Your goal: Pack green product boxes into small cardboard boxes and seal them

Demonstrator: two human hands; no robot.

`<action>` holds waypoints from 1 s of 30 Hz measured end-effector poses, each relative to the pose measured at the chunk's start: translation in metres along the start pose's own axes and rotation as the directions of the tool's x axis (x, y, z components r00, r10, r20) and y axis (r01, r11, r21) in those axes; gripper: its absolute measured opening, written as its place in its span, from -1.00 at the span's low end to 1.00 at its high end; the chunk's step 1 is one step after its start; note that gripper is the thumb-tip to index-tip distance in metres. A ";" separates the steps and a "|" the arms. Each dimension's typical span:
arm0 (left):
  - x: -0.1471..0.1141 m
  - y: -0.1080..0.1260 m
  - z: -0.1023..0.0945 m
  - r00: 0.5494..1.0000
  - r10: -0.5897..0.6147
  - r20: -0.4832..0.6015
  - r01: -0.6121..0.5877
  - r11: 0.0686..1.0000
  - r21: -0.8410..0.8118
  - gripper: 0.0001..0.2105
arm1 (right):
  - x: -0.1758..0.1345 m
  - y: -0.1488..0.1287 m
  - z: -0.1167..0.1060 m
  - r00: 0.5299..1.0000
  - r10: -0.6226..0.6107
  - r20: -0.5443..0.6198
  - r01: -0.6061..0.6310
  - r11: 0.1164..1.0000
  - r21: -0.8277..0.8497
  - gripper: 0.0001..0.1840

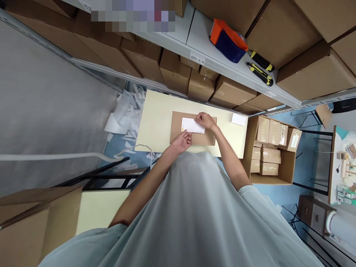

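Observation:
A flat brown cardboard box point(178, 138) lies on the pale yellow table in front of me. Over its top is a white label point(191, 125), a rounded rectangle with a small yellow-orange mark in its lower left corner. My right hand point(205, 121) reaches in from the right, its fingers pinched together at the label's upper right part. At the label's lower left edge, my left hand point(182, 141) is turned partly palm up with curled fingers, its fingertips on that edge. A small stack of white labels point(238, 119) rests at the table's right end.
The pale table point(155, 111) stands below a shelf point(178, 35) of cardboard boxes. Two yellow-black utility knives point(260, 74) and an orange-blue tape dispenser point(228, 40) lie on the shelf. An open carton point(286, 172) of taped boxes is at right; paper scraps point(126, 107) cover the left floor.

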State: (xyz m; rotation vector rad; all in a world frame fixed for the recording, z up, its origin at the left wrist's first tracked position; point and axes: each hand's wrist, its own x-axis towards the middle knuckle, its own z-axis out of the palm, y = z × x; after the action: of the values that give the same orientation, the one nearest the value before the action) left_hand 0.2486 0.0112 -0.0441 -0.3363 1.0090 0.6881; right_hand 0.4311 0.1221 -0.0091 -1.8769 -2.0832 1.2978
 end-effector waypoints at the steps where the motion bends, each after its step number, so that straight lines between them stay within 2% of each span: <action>1: 0.000 0.001 0.000 1.000 -0.004 -0.004 0.004 1.000 0.001 -0.85 | -0.001 0.000 0.000 1.000 -0.001 -0.002 0.001 1.000 0.001 -0.90; 13: 0.000 0.007 -0.001 0.998 -0.050 -0.032 0.053 0.993 0.101 -0.79 | -0.005 -0.003 0.005 0.999 0.029 -0.028 -0.031 0.998 -0.054 -0.91; 19: -0.002 0.006 0.000 0.999 -0.016 -0.045 0.025 0.980 0.197 -0.75 | -0.014 -0.003 0.010 0.984 0.118 -0.132 -0.143 0.969 -0.201 -0.82; 23: -0.002 0.002 -0.001 0.999 0.023 -0.046 -0.010 0.966 0.260 -0.73 | -0.031 -0.001 0.018 0.976 0.044 -0.214 -0.099 0.962 -0.255 -0.88; 26: -0.001 -0.001 -0.002 0.998 0.048 -0.041 -0.034 0.957 0.289 -0.70 | -0.044 0.005 0.025 0.961 -0.005 -0.275 -0.055 0.977 -0.208 -0.81; 30: 0.002 -0.002 -0.004 0.997 0.070 -0.031 -0.057 0.947 0.315 -0.74 | -0.053 0.019 0.028 0.942 0.015 -0.335 -0.035 0.998 -0.052 -0.72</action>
State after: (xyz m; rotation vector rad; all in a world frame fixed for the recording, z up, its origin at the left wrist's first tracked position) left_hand 0.2484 0.0082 -0.0479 -0.0398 1.1543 0.5686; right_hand 0.4447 0.0606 -0.0137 -1.9863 -1.9427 0.8543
